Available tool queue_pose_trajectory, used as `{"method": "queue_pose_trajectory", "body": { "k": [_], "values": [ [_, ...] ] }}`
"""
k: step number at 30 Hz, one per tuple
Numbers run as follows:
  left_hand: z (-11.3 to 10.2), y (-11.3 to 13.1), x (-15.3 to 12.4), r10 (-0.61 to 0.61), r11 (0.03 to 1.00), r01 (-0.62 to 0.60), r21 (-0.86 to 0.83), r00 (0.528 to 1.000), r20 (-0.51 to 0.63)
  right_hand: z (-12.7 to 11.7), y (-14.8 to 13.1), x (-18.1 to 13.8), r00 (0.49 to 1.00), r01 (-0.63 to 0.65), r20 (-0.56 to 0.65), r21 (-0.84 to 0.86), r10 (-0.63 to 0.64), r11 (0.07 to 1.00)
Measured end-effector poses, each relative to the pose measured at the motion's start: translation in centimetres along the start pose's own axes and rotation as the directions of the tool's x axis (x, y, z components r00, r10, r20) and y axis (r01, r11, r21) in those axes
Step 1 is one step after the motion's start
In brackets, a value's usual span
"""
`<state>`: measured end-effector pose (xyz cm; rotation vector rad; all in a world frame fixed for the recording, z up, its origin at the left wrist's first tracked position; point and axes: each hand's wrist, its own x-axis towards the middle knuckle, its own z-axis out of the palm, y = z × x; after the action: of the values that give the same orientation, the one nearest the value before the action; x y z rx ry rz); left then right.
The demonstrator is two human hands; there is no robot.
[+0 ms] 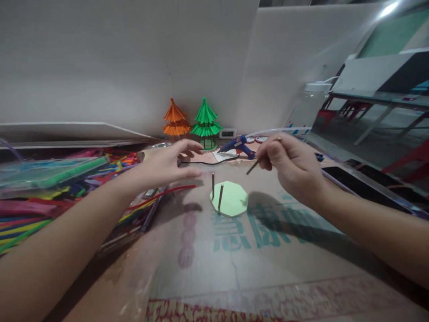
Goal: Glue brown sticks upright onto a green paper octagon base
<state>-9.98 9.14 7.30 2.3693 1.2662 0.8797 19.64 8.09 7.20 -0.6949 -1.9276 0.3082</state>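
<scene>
Nearest to me on the feed is the printed tabletop (pixel 214 268), and beyond it lies the pale green board (pixel 233 199), flat, with eight or so sides. Two brown posts stand upright along its left side: a near post (pixel 220 197) and, just past it, a far post (pixel 213 185); the right part of the board carries none. My right hand (pixel 291 163) is up at the right and a little farther off, its fingers pinched on a thin stick (pixel 254 167). That stick slants, its lower tip pointing left and near, toward the board but apart from it. I judge this slant to be what matters: the board lies left and near of the pinch, and the stick's long axis leans where the posts stand straight. My left hand (pixel 170 163) hangs empty at the far left of the board, thumb and fingers spread, nearer the posts than my right. Farther back are a blue glue gun (pixel 239 144) and orange (pixel 174 120) and green paper trees (pixel 205 120).
</scene>
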Motion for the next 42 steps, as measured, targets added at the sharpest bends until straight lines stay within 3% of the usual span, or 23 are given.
{"method": "queue_pose_trajectory", "body": {
  "k": [3,8,12,16,25,32,42],
  "values": [
    [1.7,-2.4,0.1,0.114,0.992,-0.122,0.014,0.959,0.26,1.6,1.6,-1.1,0.989,-0.123,0.087,0.058,0.118,0.991],
    [4.9,-2.0,-0.6,0.087,0.996,-0.092,-0.009,0.903,0.42,2.9,1.7,-3.0,0.982,-0.05,0.186,0.116,0.027,0.992],
    [6.1,-1.6,-0.9,0.077,0.997,-0.071,-0.031,0.904,0.421,3.3,1.7,-3.9,0.968,-0.071,0.25,0.149,0.032,0.986],
    [6.9,-2.0,-0.9,0.17,0.985,-0.159,-0.062,0.9,0.401,3.6,1.5,-4.3,0.95,-0.067,0.312,0.142,0.019,0.988],
    [7.9,-1.7,-0.8,0.228,0.973,-0.224,-0.05,0.918,0.323,4.2,1.2,-4.1,0.959,-0.003,0.283,0.135,-0.036,0.991],
    [8.0,-1.9,-1.0,0.268,0.963,-0.266,-0.052,0.903,0.336,4.2,1.7,-4.2,0.945,-0.065,0.326,0.109,0.026,0.992],
    [8.0,-1.8,-1.0,0.257,0.966,-0.256,-0.047,0.907,0.335,3.9,1.4,-4.2,0.957,-0.011,0.29,0.1,-0.018,0.995]
  ]
}}
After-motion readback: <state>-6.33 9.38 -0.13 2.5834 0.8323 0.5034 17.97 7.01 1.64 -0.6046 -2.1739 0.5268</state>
